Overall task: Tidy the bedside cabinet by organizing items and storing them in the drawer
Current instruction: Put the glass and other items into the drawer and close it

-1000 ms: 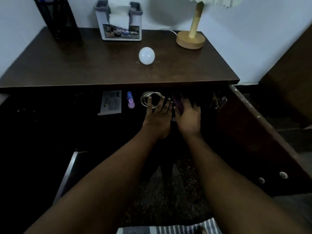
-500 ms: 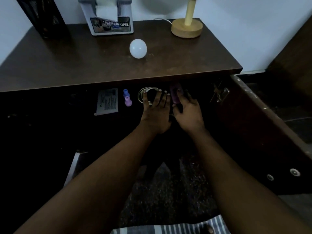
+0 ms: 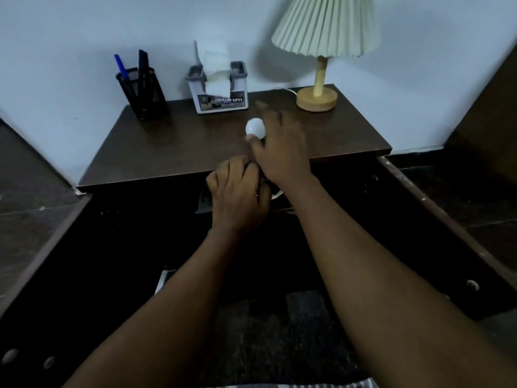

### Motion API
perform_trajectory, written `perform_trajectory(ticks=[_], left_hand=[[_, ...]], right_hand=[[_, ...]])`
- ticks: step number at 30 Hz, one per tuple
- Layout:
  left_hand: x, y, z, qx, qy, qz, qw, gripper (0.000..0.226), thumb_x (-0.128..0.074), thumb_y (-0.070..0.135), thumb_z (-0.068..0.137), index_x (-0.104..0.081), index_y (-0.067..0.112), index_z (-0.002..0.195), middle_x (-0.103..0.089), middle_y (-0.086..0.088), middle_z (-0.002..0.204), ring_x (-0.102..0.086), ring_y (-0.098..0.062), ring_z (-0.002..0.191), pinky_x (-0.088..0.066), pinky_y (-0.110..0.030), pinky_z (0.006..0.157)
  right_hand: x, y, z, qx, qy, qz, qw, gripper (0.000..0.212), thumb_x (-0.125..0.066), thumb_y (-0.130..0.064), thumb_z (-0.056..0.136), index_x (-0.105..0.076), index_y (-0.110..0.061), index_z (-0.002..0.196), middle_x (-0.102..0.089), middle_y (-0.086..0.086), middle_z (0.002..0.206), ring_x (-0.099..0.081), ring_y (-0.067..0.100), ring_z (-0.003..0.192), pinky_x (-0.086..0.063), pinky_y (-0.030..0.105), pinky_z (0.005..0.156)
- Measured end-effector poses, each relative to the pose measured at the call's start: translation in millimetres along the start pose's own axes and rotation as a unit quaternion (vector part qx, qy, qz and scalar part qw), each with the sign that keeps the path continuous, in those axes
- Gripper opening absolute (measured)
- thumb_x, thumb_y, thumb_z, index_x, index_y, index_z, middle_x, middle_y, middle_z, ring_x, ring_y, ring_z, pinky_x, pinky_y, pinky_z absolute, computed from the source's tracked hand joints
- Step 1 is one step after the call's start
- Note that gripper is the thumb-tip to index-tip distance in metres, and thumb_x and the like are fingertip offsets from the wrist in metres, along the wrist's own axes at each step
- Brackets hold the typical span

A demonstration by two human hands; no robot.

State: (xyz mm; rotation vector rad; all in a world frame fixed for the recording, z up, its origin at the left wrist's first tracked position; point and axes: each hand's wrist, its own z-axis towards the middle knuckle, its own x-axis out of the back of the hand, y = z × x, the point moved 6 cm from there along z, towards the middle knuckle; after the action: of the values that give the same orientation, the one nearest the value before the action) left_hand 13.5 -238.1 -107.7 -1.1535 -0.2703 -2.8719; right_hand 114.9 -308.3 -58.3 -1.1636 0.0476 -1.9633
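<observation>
Dark wood frames the open drawer below the white bulb, our landmark. Nearer than the bulb, our left hand curls loosely over the drawer, holding nothing we can see. Our right hand reaches over the surface, fingers spread around the bulb; we judge that grasping it comes next. Drawer contents hide in shadow. Beyond the bulb stand tissue box and lamp.

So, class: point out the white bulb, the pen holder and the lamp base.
white bulb (image 3: 255, 127), head view, its rounded top.
pen holder (image 3: 145, 96), head view, mesh front wall.
lamp base (image 3: 316, 101), head view, wooden disc's front edge.
</observation>
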Motion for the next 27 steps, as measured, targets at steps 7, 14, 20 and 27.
perform_trajectory(ticks=[7,14,20,27], left_hand=[[1.0,-3.6,-4.9,-0.151,-0.101,-0.036,0.983,0.015,-0.054,0.022,0.083,-0.060,0.009,0.076,-0.061,-0.014,0.074,-0.058,-0.036,0.070,-0.045,-0.042,0.060],[-80.7,14.9,-58.3,-0.198,-0.300,0.035,0.933,0.045,-0.059,0.031,0.090,-0.064,0.008,0.128,-0.060,-0.017,0.140,-0.050,-0.038,0.132,-0.040,-0.050,0.106],[-134.4,36.3,-63.0,-0.179,-0.338,0.026,0.924,0.079,-0.041,0.052,0.097,-0.013,0.023,0.165,-0.003,-0.008,0.174,-0.005,-0.038,0.159,-0.005,-0.065,0.123],[-170.2,57.4,-35.0,-0.179,-0.356,0.007,0.917,0.069,-0.044,0.046,0.098,-0.028,0.021,0.161,-0.016,-0.008,0.173,-0.014,-0.030,0.159,0.002,-0.073,0.119]], right_hand=[[-3.8,-5.4,-6.4,-0.002,0.043,0.043,0.998,0.047,-0.062,-0.032,0.098,-0.054,-0.017,0.142,-0.063,0.008,0.132,-0.055,0.030,0.117,-0.045,0.042,0.098],[-16.4,91.1,-179.8,-0.331,0.242,0.248,0.878,0.046,-0.072,-0.018,0.087,-0.057,-0.012,0.130,-0.064,0.008,0.123,-0.063,0.026,0.114,-0.040,0.004,0.090],[-27.1,164.1,-124.8,-0.391,0.163,0.152,0.893,0.031,-0.067,-0.026,0.094,-0.066,-0.012,0.122,-0.072,0.012,0.120,-0.067,0.032,0.115,-0.053,0.034,0.094],[-63.8,215.9,-73.4,-0.413,0.025,0.077,0.907,0.027,-0.065,-0.031,0.097,-0.077,-0.025,0.120,-0.074,0.008,0.124,-0.070,0.029,0.114,-0.051,0.026,0.088]])
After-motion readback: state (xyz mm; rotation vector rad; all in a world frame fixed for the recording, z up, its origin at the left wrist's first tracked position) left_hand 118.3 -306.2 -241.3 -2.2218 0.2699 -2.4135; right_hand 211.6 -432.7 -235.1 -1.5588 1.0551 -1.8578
